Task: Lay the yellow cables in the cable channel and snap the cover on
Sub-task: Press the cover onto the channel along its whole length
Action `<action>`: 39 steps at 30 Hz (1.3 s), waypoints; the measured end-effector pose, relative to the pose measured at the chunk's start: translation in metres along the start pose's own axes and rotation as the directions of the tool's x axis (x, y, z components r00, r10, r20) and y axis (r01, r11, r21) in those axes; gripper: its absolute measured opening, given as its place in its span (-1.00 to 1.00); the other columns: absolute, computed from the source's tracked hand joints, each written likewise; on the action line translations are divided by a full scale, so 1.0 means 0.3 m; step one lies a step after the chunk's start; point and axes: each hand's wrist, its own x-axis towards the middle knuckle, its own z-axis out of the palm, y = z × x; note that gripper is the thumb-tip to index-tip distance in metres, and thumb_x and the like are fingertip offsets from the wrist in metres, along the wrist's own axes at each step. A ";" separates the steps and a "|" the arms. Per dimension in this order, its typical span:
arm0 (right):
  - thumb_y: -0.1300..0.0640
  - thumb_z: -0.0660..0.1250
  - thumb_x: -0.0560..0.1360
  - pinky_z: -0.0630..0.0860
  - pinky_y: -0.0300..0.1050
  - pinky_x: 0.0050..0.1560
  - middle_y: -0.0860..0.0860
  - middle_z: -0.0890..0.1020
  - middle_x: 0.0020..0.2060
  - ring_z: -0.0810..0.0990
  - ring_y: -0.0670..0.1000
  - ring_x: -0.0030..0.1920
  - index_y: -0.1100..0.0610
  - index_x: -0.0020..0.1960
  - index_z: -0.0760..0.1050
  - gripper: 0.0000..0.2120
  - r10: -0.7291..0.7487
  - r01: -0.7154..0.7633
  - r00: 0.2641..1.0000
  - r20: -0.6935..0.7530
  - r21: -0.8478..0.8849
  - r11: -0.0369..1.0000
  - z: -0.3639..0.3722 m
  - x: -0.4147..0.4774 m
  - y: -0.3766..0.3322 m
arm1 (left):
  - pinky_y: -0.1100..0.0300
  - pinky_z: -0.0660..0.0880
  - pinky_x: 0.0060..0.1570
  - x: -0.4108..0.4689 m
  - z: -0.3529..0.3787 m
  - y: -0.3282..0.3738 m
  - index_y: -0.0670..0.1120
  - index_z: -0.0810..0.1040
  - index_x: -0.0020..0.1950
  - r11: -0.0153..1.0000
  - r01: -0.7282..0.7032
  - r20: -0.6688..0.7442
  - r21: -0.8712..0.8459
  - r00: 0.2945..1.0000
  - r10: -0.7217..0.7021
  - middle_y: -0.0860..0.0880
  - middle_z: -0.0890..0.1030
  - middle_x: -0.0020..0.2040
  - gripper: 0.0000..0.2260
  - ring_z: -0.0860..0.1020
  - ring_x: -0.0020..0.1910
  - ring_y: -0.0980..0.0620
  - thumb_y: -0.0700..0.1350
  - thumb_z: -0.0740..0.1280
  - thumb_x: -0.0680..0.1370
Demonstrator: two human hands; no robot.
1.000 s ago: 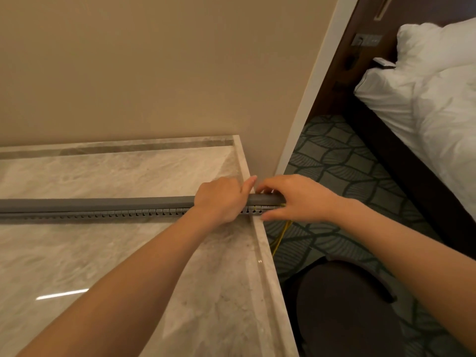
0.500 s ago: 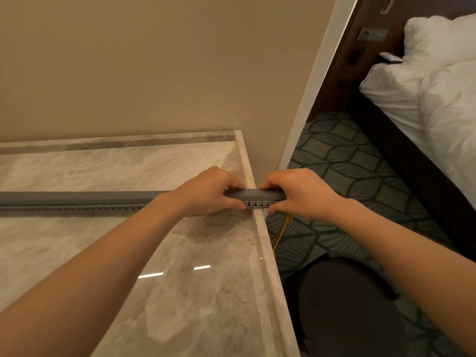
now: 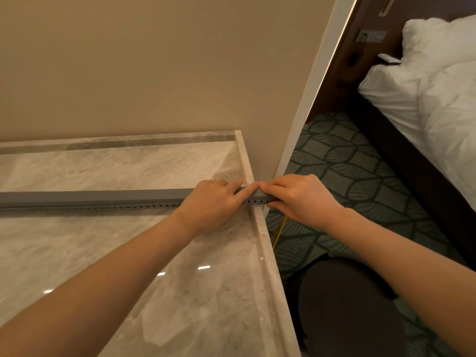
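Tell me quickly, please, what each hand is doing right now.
Left hand: fingers curled over the cable channel, forefinger along its top.
Right hand: pinching the channel's end, fingers above, thumb below.

Wall corner [image 3: 262, 150] just behind cable channel [image 3: 103, 198] end
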 end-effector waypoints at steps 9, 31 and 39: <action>-0.11 0.08 0.58 0.38 -0.12 -0.35 -0.06 0.50 -0.43 0.49 -0.04 -0.38 0.06 -0.27 0.50 -0.60 0.349 -0.362 0.932 0.096 0.264 0.894 -0.036 0.090 -0.005 | -0.02 0.61 -0.20 -0.015 0.014 0.030 -0.20 0.42 0.36 0.999 0.003 -0.081 0.053 0.997 0.001 -0.29 0.58 0.15 -0.44 0.64 -0.10 -0.23 -0.28 0.46 0.38; 0.14 0.00 0.56 0.19 -0.14 -0.51 0.02 0.36 -0.37 0.36 0.03 -0.39 0.14 -0.24 0.31 -0.76 0.410 -0.413 0.865 0.289 -0.054 0.909 0.094 0.205 -0.019 | 0.12 0.33 -0.38 0.121 -0.052 -0.015 -0.18 0.47 -0.42 0.562 0.602 0.265 -0.567 0.779 -0.568 -0.08 0.45 -0.47 -0.53 0.42 -0.45 -0.06 0.02 0.13 0.60; 0.16 0.00 0.58 0.24 -0.22 -0.54 0.02 0.46 -0.44 0.42 0.00 -0.48 0.09 -0.32 0.37 -0.67 0.382 -0.397 0.862 0.334 -0.023 0.917 0.094 0.216 -0.005 | 0.10 0.30 -0.20 0.200 -0.008 0.076 -0.12 0.54 0.02 0.741 0.635 0.327 -0.217 0.763 -0.558 -0.12 0.60 0.00 -0.70 0.54 -0.06 -0.13 -0.11 0.01 0.62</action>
